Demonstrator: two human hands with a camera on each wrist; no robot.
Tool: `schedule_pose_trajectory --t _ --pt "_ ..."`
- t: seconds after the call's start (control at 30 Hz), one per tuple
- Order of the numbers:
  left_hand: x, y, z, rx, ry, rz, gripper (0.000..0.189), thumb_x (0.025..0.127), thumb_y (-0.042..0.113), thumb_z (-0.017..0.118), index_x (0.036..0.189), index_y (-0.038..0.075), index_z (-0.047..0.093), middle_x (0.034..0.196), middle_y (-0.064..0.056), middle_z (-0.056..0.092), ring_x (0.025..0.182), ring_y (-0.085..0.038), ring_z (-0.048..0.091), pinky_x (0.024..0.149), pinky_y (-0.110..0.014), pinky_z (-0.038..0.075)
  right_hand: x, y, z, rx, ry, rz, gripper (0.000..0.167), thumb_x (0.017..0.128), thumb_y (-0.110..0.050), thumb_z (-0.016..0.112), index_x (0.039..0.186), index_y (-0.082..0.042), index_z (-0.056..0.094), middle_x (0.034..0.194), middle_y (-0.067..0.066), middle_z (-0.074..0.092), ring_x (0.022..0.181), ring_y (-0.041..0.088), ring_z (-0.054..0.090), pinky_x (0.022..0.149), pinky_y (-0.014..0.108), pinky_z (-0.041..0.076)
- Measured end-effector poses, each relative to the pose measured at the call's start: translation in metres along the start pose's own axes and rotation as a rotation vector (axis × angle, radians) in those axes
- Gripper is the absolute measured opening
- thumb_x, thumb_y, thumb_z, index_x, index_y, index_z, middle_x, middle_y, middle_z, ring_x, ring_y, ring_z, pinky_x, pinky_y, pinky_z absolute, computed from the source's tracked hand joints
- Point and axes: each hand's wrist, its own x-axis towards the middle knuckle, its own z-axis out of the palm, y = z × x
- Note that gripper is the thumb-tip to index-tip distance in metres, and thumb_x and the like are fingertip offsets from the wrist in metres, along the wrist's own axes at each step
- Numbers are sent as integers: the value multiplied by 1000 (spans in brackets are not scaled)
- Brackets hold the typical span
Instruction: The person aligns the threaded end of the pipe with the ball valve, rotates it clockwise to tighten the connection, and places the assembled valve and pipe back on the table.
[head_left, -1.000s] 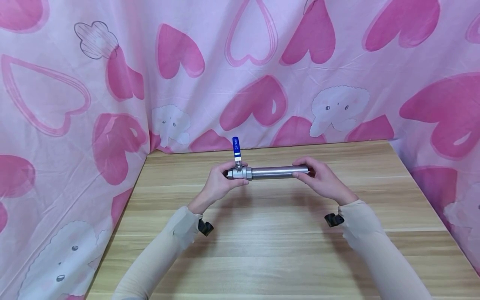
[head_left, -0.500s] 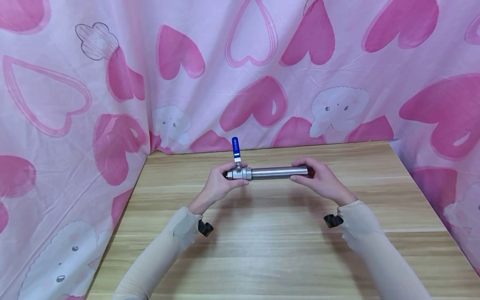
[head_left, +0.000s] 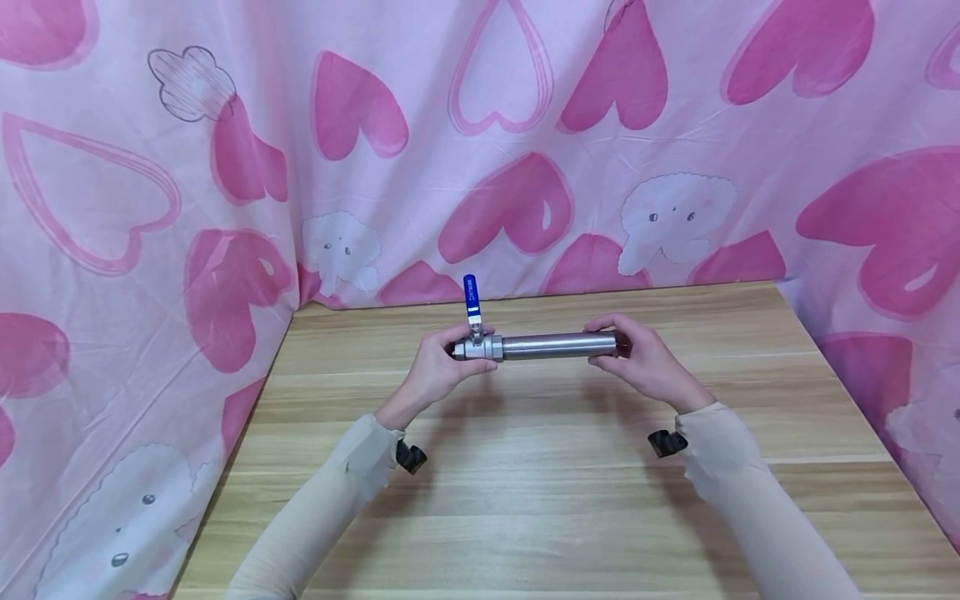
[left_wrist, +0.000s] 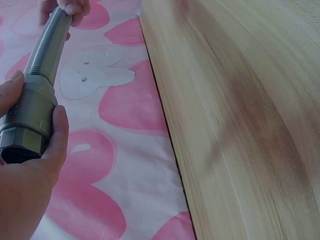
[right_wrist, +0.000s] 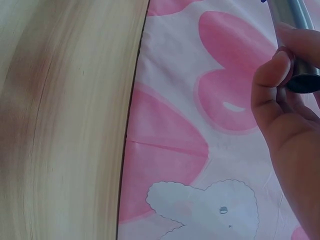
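A steel ball valve [head_left: 480, 347] with a blue lever [head_left: 471, 293] is joined in line to a long steel pipe [head_left: 557, 345]. My left hand [head_left: 436, 367] grips the valve body, thumb along the near side, while the lever points up and away. At the far right end of the pipe, my right hand [head_left: 652, 360] holds it between thumb and fingers. Some ridged thread on the pipe [left_wrist: 48, 47] shows just beyond the valve's collar in the left wrist view. The pipe's dark open end faces the right wrist camera, beside the right hand [right_wrist: 287, 117].
Both hands hold the assembly level over a wood-grain table [head_left: 517, 500], where their shadows fall. A pink curtain [head_left: 420, 192] with hearts and white cartoon animals hangs behind and along both sides. Dark wrist cameras sit at the beige cuffs.
My right thumb has slid from the pipe's near face down to its lower side, and the fingers shift slightly. The left hand and valve stay in place.
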Motion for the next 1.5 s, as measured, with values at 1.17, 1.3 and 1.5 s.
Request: schedule_pose_trajectory --t 1.17,1.3,1.5 --pt "1 1 2 25 1 14 49 73 23 85 119 22 68 114 2 69 96 -19 62 81 -34 50 -2 4 -3 -73 44 -72 37 80 -9 78 115 -13 63 100 5 68 82 13 55 70 23 47" --pt "1 1 2 26 -1 20 50 74 23 85 121 18 67 114 1 69 96 -20 61 82 -34 50 -2 4 -4 -57 26 -63 37 82 -11 76 116 -15 62 101 3 67 83 13 55 70 23 48" --pt "0 1 2 11 -1 15 48 74 24 84 119 23 68 115 1 69 97 -20 61 82 -35 50 -2 4 -4 -51 4 -51 36 86 -16 74 119 -16 60 101 3 66 84 14 55 70 23 47"
